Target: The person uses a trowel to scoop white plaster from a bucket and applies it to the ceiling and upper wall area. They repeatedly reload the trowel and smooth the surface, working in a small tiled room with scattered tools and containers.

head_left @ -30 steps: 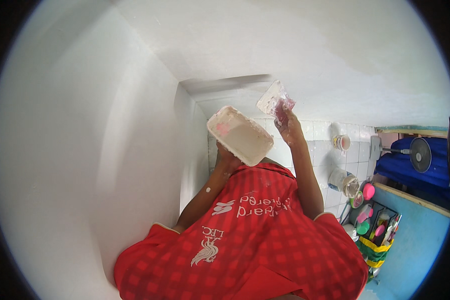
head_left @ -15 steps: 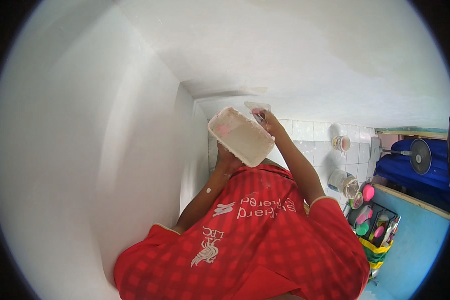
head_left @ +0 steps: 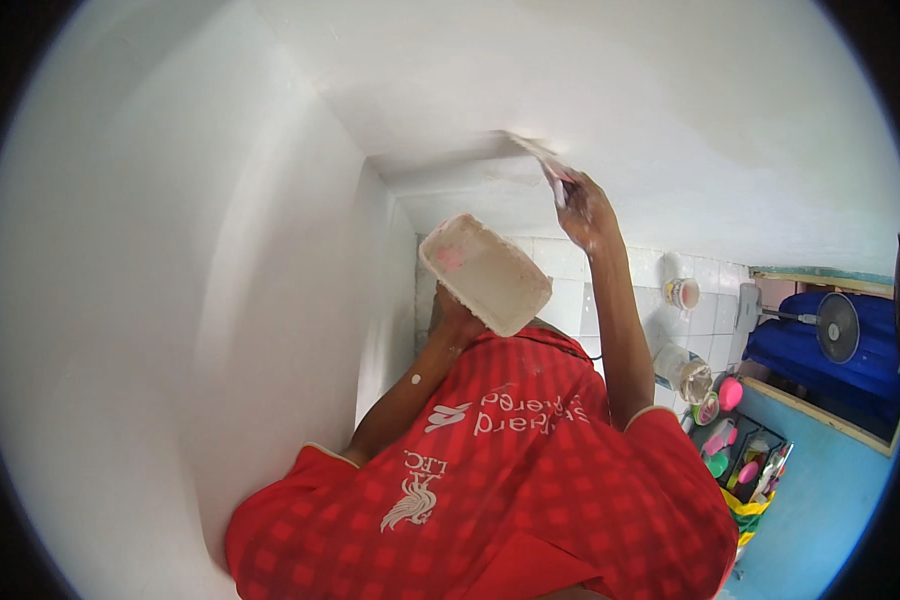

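Observation:
My left hand holds up a white rectangular tub from below; the tub is smeared with white paste and a pink spot. My right hand is raised higher and grips a flat scraper blade. The blade's edge lies against the white plastered surface overhead, just beside the corner where it meets the side wall. My red checked shirt fills the lower middle of the picture.
White tiles cover the wall below the plaster. To the right are a standing fan, a clear jar, a small tub, a rack of pink and green items and a blue wall.
My right hand went from above the tub down to its rim, then rose to the right and pressed the scraper onto the white surface. The tub stayed about level in my left hand.

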### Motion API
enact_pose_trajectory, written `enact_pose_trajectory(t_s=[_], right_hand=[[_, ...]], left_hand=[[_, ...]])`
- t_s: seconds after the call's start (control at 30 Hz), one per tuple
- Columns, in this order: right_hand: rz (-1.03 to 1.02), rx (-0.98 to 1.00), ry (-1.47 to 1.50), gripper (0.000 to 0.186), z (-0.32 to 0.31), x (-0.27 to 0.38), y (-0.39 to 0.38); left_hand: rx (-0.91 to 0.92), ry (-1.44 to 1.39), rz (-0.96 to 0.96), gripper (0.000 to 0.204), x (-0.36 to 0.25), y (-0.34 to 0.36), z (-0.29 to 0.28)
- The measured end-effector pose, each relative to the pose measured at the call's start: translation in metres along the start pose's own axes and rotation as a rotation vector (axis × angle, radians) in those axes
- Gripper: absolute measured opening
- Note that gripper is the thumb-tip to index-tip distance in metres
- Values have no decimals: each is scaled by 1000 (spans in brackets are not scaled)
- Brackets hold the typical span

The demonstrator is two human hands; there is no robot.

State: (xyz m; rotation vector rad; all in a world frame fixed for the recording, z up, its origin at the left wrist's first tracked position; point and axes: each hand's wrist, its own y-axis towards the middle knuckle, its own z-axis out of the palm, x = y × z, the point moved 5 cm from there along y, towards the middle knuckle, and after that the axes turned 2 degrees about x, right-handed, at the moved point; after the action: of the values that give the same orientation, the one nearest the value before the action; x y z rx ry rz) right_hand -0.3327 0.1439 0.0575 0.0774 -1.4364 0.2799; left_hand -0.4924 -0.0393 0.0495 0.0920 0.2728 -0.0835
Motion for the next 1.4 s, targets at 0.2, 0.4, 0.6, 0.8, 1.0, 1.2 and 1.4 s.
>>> enact_pose_trajectory(t_s=[0.2,0.4,0.6,0.8,1.0,1.2,1.4], right_hand=[[209,71,480,35,22,47,-88],[67,229,-536,25,64,88,-119],[-152,290,-940,26,95,94,-122],[-205,420,-1210,34,103,53,-124],[-191,408,-1103,36,109,53,-129],[-264,447,-1245,38,108,53,-131],[-222,437,-1031,35,110,67,-141]], left_hand=[[-115,-64,-71,60,-2,7,9],[-242,1136,63,50,-13,10,3],[-259,1054,-5,54,-5,0,-21],[-118,135,-8,57,0,1,-2],[-195,370,-15,55,7,-7,-20],[-185,1444,22,44,-2,-7,-24],[-235,856,-60,39,2,-10,-27]])
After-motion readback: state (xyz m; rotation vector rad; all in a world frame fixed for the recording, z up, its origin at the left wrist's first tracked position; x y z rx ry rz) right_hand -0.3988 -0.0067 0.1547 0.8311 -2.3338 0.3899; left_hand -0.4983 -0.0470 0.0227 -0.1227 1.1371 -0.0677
